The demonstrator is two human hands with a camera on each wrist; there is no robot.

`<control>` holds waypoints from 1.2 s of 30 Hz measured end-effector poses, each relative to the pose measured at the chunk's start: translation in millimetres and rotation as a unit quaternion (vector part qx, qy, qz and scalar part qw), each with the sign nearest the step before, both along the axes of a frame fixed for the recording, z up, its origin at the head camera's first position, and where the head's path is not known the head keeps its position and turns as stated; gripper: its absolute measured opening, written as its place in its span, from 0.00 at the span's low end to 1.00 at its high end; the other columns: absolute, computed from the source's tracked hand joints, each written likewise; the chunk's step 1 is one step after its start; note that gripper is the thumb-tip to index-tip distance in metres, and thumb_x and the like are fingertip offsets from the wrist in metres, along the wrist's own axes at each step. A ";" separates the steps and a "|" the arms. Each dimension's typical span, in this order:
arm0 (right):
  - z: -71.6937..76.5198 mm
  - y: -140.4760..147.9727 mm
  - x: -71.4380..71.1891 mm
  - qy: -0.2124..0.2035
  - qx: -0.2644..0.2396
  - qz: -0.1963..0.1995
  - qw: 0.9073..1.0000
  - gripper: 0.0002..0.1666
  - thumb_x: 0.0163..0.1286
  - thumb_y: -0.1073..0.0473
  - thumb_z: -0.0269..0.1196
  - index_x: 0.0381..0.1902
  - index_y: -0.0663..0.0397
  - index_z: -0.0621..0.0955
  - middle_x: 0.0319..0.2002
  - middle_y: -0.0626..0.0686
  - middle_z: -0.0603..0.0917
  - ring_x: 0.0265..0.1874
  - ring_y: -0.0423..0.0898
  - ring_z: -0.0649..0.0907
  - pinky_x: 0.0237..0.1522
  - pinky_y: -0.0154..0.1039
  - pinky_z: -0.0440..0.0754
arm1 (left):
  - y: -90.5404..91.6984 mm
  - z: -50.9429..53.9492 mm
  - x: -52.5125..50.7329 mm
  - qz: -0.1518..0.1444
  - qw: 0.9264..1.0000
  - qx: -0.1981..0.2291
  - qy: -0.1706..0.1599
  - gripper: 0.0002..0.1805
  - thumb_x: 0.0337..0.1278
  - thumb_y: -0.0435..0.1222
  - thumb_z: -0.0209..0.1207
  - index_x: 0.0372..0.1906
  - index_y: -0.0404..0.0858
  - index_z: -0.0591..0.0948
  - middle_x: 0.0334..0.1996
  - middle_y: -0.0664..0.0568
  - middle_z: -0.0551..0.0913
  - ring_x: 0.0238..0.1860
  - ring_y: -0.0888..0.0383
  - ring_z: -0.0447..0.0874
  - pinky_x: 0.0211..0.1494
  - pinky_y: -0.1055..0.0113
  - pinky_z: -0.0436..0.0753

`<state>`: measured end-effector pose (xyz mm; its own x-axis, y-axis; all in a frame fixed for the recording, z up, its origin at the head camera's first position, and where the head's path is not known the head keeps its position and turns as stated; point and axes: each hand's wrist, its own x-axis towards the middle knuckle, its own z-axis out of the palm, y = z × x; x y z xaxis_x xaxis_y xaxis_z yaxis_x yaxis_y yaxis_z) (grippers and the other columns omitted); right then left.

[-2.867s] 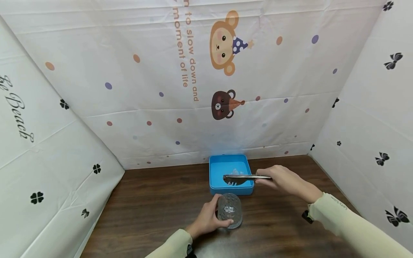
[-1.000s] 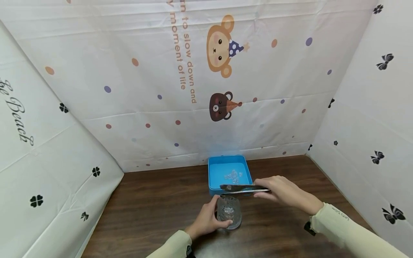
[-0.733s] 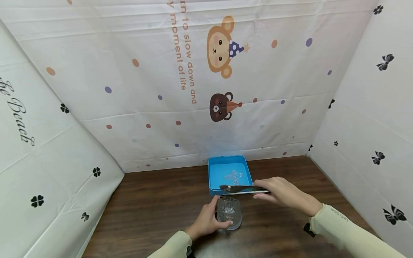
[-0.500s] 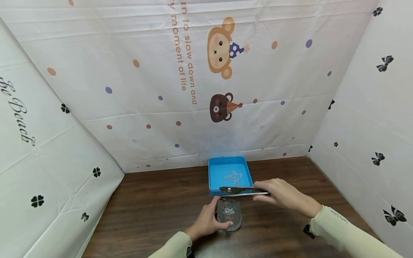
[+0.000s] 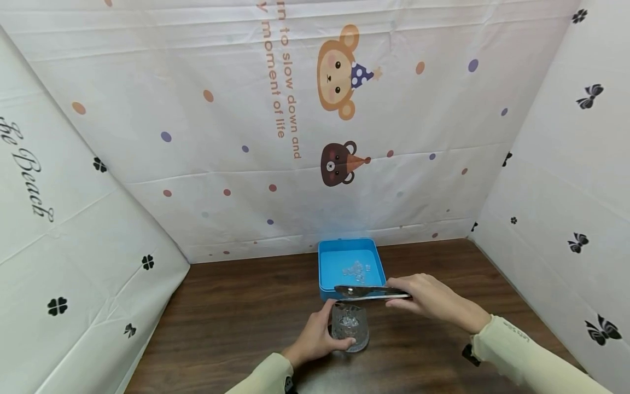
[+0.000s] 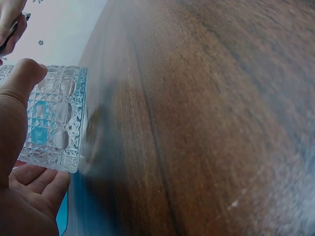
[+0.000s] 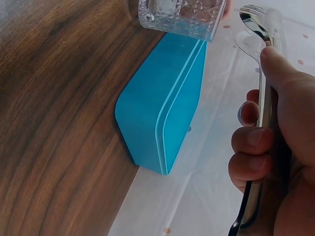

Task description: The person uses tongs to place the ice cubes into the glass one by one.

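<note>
gripping glass with left hand, likely metal tongs with right hand

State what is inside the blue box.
Small clear pieces lie clustered on the floor of the blue box. The metal utensil in the right hand covers part of the near edge; anything behind it cannot be seen.

On the table, the glass stands before the box, tongs apparently above the glass.
</note>
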<state>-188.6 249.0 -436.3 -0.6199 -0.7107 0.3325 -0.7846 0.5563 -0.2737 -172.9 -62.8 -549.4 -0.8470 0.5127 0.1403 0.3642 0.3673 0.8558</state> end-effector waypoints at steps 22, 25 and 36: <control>25.3 8.2 -18.3 0.016 0.033 -0.013 0.999 0.21 0.75 0.45 0.64 0.57 0.52 0.84 0.44 0.45 0.89 0.34 0.31 0.84 0.36 0.37 0.85 | 1.0 0.6 1.4 -0.013 0.999 0.022 0.022 0.39 0.56 0.50 0.74 0.67 0.44 0.68 0.56 0.50 0.83 0.52 0.60 0.85 0.57 0.65 0.83; 29.1 9.5 -24.3 0.017 0.039 -0.010 0.999 0.18 0.74 0.47 0.65 0.54 0.51 0.84 0.38 0.41 0.87 0.29 0.28 0.80 0.32 0.34 0.82 | 1.4 1.1 1.3 -0.011 1.000 0.020 0.017 0.39 0.55 0.51 0.74 0.66 0.44 0.68 0.56 0.50 0.83 0.53 0.60 0.85 0.56 0.66 0.82; 35.2 17.6 -46.7 0.019 0.059 -0.051 0.997 0.17 0.74 0.47 0.66 0.52 0.49 0.84 0.34 0.39 0.85 0.25 0.28 0.77 0.30 0.35 0.80 | 0.8 -1.3 0.4 -0.007 1.000 0.011 0.022 0.39 0.54 0.52 0.74 0.66 0.44 0.69 0.55 0.50 0.83 0.52 0.61 0.84 0.56 0.67 0.83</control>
<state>-235.3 266.6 -401.2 -0.6787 -0.6806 0.2759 -0.7316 0.6595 -0.1729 -172.5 -62.0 -550.8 -0.8327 0.5207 0.1885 0.4061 0.3428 0.8471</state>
